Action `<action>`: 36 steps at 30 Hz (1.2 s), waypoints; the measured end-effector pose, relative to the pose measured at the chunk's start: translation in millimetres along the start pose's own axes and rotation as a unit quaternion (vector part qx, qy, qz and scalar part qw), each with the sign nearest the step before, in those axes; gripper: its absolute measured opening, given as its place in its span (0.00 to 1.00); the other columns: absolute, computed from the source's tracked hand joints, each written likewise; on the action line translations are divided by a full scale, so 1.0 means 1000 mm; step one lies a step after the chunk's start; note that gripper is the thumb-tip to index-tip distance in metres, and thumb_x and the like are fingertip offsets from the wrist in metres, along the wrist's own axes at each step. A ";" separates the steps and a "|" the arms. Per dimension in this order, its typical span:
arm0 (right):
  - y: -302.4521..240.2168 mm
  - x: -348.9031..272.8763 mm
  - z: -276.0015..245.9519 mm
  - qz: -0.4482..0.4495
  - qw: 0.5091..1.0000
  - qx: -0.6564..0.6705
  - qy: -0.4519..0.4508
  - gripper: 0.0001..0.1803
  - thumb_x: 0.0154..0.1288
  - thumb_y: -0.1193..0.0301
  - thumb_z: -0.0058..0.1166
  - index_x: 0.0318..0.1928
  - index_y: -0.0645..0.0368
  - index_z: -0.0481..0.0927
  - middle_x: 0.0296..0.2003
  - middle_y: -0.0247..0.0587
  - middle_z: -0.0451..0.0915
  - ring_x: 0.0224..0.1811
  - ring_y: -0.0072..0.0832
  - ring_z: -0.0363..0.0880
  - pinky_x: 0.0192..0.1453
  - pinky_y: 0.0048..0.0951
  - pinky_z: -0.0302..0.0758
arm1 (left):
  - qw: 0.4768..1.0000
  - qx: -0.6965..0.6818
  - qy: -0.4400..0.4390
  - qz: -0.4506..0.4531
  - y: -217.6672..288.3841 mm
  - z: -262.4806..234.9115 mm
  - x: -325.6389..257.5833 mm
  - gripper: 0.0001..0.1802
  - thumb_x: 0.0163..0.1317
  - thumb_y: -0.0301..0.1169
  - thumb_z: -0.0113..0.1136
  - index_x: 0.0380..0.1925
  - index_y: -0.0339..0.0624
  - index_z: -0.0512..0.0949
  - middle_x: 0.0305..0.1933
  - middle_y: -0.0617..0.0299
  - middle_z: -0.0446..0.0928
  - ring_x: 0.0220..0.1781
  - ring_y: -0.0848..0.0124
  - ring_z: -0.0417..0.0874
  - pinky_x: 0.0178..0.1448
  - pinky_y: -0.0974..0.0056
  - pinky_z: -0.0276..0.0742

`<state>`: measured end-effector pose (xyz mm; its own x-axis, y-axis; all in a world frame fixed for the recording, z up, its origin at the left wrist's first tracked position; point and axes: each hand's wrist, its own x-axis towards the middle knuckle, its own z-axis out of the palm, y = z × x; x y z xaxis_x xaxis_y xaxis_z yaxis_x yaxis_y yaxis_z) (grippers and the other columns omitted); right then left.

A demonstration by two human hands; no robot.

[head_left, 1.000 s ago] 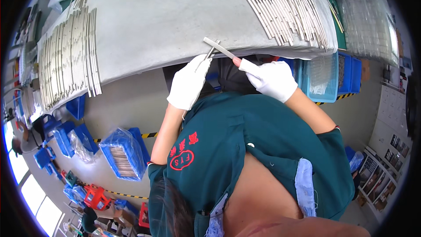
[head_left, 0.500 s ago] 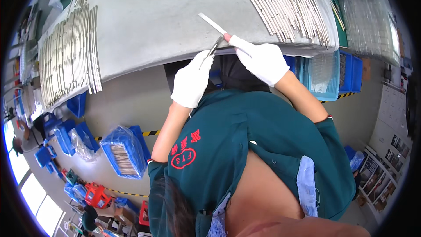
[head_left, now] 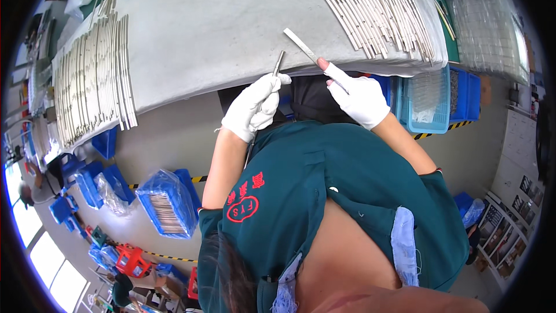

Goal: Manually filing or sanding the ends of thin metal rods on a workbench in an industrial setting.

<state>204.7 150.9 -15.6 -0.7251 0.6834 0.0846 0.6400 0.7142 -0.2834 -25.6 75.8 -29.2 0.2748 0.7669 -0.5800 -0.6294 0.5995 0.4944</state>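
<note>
1. Head view: your left hand (head_left: 255, 104), in a white glove, is clamped on a thin metal rod (head_left: 278, 64) that pokes up over the near edge of the desk (head_left: 220, 29).
2. Your right hand (head_left: 359, 97), also gloved, pinches a flat metal strip (head_left: 300, 43) between fingertips, the strip slanting up and left over the desk edge, its tip near the rod but apart from it.
3. A fanned row of metal rods (head_left: 370, 8) lies on the desk beyond your right hand; another row (head_left: 95, 78) lies well off to the left.
4. A blue bin (head_left: 431, 98) sits just right of your right hand, below the desk.
</note>
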 end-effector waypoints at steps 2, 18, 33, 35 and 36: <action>0.003 0.001 0.003 -0.068 0.996 -0.014 0.047 0.23 0.60 0.73 0.52 0.58 0.50 0.74 0.20 0.33 0.76 0.11 0.23 0.65 0.17 0.24 0.65 | 0.998 -0.009 -0.043 0.047 -0.003 -0.002 0.000 0.16 0.66 0.37 0.49 0.43 0.34 0.73 0.13 0.70 0.61 0.09 0.82 0.54 0.13 0.76 0.48; -0.074 0.074 -0.055 0.049 0.815 0.570 -0.093 0.11 0.58 0.72 0.59 0.41 0.63 0.81 0.28 0.36 0.81 0.22 0.16 0.72 0.29 0.19 0.71 | 0.973 0.050 -0.081 0.211 -0.002 -0.009 0.005 0.26 0.58 0.44 0.63 0.46 0.33 0.73 0.31 0.62 0.75 0.28 0.75 0.73 0.31 0.71 0.67; -0.077 0.066 -0.051 -0.134 0.896 0.420 -0.057 0.12 0.55 0.73 0.58 0.41 0.57 0.82 0.28 0.39 0.84 0.28 0.27 0.82 0.34 0.22 0.75 | 0.924 0.309 -0.103 0.200 0.031 -0.026 -0.014 0.15 0.50 0.34 0.68 0.33 0.33 0.80 0.27 0.62 0.77 0.31 0.74 0.76 0.38 0.67 0.72; -0.075 0.066 -0.047 -0.179 0.918 0.353 -0.017 0.12 0.55 0.70 0.59 0.41 0.53 0.83 0.28 0.36 0.83 0.27 0.29 0.81 0.33 0.24 0.75 | 0.920 0.316 -0.111 0.201 0.038 -0.025 -0.018 0.14 0.49 0.33 0.68 0.30 0.33 0.81 0.28 0.60 0.79 0.32 0.73 0.77 0.41 0.67 0.73; -0.075 0.066 -0.046 -0.180 0.918 0.354 -0.017 0.12 0.55 0.70 0.59 0.41 0.53 0.83 0.28 0.36 0.83 0.27 0.29 0.81 0.33 0.24 0.75 | 0.920 0.326 -0.126 0.176 0.042 -0.024 -0.023 0.14 0.49 0.34 0.68 0.29 0.33 0.81 0.29 0.59 0.79 0.32 0.72 0.77 0.42 0.66 0.73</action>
<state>120.7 149.5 55.3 -0.8726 0.4088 0.2674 0.0408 0.6065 -0.7940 -76.3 77.9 -10.7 0.3492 0.9195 -0.1803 -0.1651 0.2498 0.9541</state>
